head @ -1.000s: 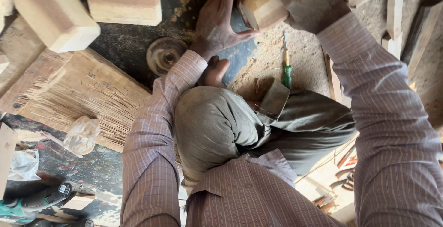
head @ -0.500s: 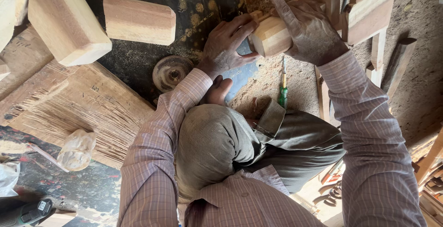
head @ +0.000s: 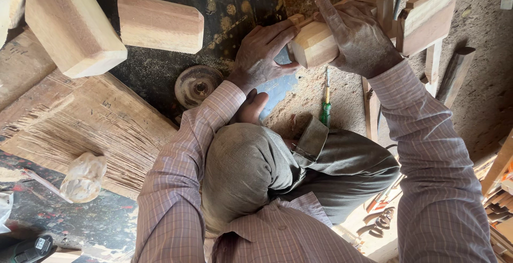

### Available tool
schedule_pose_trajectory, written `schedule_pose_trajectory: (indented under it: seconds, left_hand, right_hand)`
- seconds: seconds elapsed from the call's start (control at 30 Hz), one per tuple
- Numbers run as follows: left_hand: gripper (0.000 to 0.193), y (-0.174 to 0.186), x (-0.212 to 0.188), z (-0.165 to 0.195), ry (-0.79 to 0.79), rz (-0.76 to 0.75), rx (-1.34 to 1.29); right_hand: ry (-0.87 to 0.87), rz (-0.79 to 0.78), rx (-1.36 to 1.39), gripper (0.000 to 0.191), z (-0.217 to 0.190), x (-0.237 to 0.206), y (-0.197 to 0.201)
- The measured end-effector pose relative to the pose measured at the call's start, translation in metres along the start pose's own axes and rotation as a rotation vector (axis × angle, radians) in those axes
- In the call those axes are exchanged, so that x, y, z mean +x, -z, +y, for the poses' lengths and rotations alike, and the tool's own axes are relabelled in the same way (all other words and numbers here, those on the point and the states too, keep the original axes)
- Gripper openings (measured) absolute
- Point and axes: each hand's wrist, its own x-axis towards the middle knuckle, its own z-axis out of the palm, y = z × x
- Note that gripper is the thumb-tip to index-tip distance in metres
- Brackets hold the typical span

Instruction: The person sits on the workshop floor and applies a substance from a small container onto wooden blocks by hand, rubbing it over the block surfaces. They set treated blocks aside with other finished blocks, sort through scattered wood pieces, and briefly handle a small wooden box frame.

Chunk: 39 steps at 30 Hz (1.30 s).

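- Head view, looking down: both hands clamp one small wooden block (head: 315, 45), pale, with chamfered edges, held up above the sawdust-covered floor (head: 342, 102).
- Left hand (head: 263, 54): fingers curled around the block's near-left end, fingertips pressed on its side, thumb underneath. Closed grip on the block.
- Right hand (head: 359, 38): palm wrapped over the block's right side, index finger stretched straight out along the top, the rest curled round it. Also gripping the block.
- Block sits between the two hands, just in front of a wooden stool-like frame (head: 411, 12); can't tell if they touch.
- Below the hands: a green-handled screwdriver (head: 325, 105) lies on the sawdust, well clear of the block.
- Left of the left hand: a round metal disc (head: 198, 85) on the dark floor.
- Farther left: two larger wood blocks, one short (head: 160, 23), one long and angled (head: 72, 25), both apart from the hands.
- Rough worn timber slab (head: 80, 129) lower left, with a crumpled plastic wrap (head: 83, 177) at its edge.
- Person's bent knee in grey trousers (head: 256, 172) fills the centre; striped shirt sleeves on both arms.
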Motion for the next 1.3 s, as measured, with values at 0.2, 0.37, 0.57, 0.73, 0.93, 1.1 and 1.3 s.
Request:
schedule_pose_trajectory:
  seconds: [0.2, 0.37, 0.57, 0.73, 0.93, 1.1, 1.3]
  left_hand:
    - [0.088, 0.002, 0.001, 0.0, -0.002, -0.01, 0.001]
    - [0.088, 0.003, 0.001, -0.001, -0.023, -0.004, 0.008]
    - [0.09, 0.004, 0.001, 0.0, -0.019, -0.018, 0.03]
    - [0.092, 0.005, 0.001, 0.001, -0.012, -0.024, 0.036]
    - [0.087, 0.007, 0.001, 0.001, -0.008, 0.005, 0.021]
    - [0.086, 0.009, 0.003, 0.001, -0.012, -0.021, 0.072]
    - [0.098, 0.012, 0.003, 0.002, 0.024, -0.059, 0.096]
  right_hand:
    - [0.0, -0.032, 0.044, 0.121, 0.004, -0.002, -0.004]
    - [0.034, 0.033, -0.064, 0.119, 0.003, -0.001, -0.002]
    - [0.017, -0.01, 0.043, 0.112, 0.001, 0.001, -0.001]
    - [0.043, 0.051, 0.019, 0.12, 0.001, -0.003, -0.007]
    - [-0.002, -0.025, -0.003, 0.119, -0.003, 0.001, -0.004]
    - [-0.016, 0.018, -0.132, 0.126, -0.025, 0.007, 0.022]
    - [-0.17, 0.229, 0.106, 0.079, -0.016, -0.067, 0.069]
